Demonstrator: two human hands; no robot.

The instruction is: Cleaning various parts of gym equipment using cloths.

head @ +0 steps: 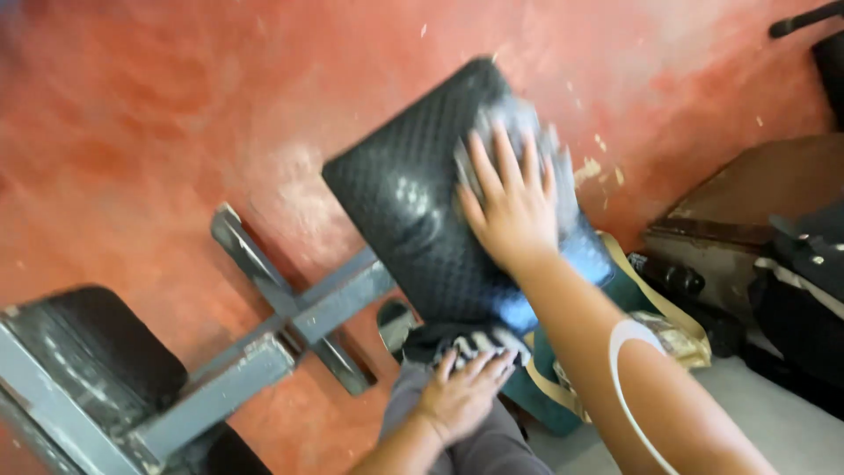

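Pressing a cloth flat on a black padded bench seat.
Our right hand (514,207) lies with fingers spread wide on a pale cloth (527,141) atop the black padded seat (413,202), which stands above the red floor (158,114). Our left hand (462,396) rests open, palm down, on our grey-trousered knee (492,444), holding nothing. A grey metal frame (290,317) crosses below the seat.
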